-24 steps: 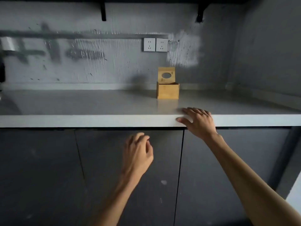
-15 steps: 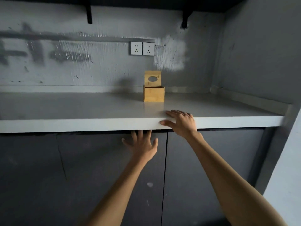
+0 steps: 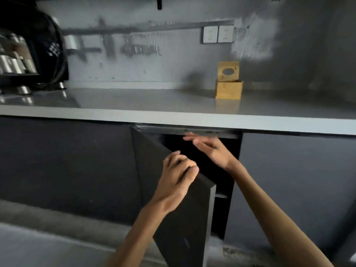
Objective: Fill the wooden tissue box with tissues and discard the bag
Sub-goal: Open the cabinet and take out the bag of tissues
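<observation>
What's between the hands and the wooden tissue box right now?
The countertop. Both hands sit below its front edge: the left hand grips the open cabinet door, and the right hand is at the dark opening. The wooden tissue box stands on top, lid up, nothing around it.

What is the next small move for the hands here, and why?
Probably the left hand should swing the cabinet door wider. It grips the door's top edge, the door is only partly open, and the inside is dark, so no tissues show. The right hand hovers open at the gap, and the wooden tissue box stands with its lid up on the counter.
</observation>
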Demonstrator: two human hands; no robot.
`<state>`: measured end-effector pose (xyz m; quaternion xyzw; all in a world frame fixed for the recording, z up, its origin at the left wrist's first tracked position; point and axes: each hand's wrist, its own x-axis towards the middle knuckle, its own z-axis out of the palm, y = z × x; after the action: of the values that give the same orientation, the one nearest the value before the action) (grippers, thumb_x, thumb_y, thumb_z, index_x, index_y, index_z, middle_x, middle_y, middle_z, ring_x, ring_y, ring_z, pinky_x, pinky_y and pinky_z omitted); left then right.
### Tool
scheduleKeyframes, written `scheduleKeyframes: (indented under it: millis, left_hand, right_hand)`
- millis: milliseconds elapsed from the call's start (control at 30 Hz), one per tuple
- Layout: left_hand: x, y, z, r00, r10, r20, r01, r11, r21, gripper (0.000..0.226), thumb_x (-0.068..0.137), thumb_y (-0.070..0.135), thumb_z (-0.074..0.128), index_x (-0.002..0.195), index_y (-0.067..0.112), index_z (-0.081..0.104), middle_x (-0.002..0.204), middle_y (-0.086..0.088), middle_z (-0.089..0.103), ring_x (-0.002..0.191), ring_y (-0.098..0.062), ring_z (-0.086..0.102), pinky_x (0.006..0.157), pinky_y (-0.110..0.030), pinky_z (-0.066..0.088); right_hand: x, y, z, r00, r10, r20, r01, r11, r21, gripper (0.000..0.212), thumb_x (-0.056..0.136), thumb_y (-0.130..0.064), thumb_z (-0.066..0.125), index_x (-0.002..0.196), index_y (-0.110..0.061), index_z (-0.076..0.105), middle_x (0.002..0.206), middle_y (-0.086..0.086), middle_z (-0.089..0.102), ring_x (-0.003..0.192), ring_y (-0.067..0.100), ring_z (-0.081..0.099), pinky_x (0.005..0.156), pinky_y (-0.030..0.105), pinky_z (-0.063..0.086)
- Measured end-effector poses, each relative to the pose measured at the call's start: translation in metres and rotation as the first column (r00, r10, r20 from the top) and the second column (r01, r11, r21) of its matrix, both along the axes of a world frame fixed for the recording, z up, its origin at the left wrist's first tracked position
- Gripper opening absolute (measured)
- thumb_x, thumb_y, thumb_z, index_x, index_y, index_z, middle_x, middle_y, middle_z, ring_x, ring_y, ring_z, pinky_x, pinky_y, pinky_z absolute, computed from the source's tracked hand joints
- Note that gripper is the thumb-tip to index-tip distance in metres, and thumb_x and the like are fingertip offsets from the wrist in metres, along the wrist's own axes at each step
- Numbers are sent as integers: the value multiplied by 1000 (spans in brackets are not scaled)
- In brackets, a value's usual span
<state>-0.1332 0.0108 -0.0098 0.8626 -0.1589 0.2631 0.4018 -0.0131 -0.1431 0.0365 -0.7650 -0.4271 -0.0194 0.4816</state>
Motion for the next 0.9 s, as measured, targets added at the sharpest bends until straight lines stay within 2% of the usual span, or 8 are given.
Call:
scheduleKeyframes:
  millis: [233,367,433,533,600,667,767,900]
  left_hand:
    - [-88,81,8,996,-12,-90,-12,966,-258,25,87,31,50,77,9,55,113,-11,51,126,-12,43,102,-16,33]
    - [-141,146,33,913,51,-406,-198,922,-331,43,92,23,57,134,29,52,154,16,30,141,6,23,114,-17,19]
    - [-154,176,57,783,159,-601,-334,923,-192,59,96,16,56,147,35,35,155,20,26,136,7,26,110,-16,19]
    - [-158,223,85,560,447,-698,-307,894,327,71,93,15,58,150,37,22,145,23,30,129,4,30,105,-15,24]
    - [-157,248,91,456,560,-692,-357,827,434,63,86,16,60,141,37,37,138,18,44,125,-6,44,107,-27,36]
    - [-153,262,89,375,659,-652,-455,744,490,41,75,21,59,114,35,53,121,2,61,107,-18,58,97,-43,48]
    - [-130,260,83,321,788,-526,-466,615,636,24,77,34,53,99,24,50,112,-7,61,100,-26,58,85,-40,47]
    - [-65,224,67,367,906,-210,-557,395,730,43,96,44,32,116,12,53,124,-15,62,113,-34,59,84,-41,41]
  right_hand:
    - [-40,169,-48,966,239,102,-239,971,-3,46,103,-30,21,119,-9,59,137,-3,48,141,-7,16,115,12,9]
    - [-58,223,-60,928,109,356,-169,975,142,50,102,-31,17,112,-4,58,118,3,52,133,-5,28,121,35,10]
    - [-66,253,-61,903,31,429,-122,974,188,49,103,-28,18,108,0,58,113,4,52,124,14,42,120,38,14]
    - [-73,299,-70,743,-102,662,-14,986,167,30,102,-15,30,109,0,55,108,11,60,107,36,54,111,51,29]
    - [-69,325,-76,688,-83,721,38,996,78,25,100,-16,37,117,-5,50,116,13,61,112,39,52,110,56,29]
    - [-68,338,-80,780,-31,625,60,998,-25,38,101,-32,32,129,-13,49,132,12,52,131,40,37,116,52,20]
    - [-69,339,-81,883,-11,469,5,1000,15,47,99,-45,30,139,-25,41,149,10,33,147,31,7,120,45,14]
    - [-59,310,-87,907,131,400,-167,984,55,58,98,-27,48,150,-29,21,162,-2,6,148,15,-9,118,20,6]
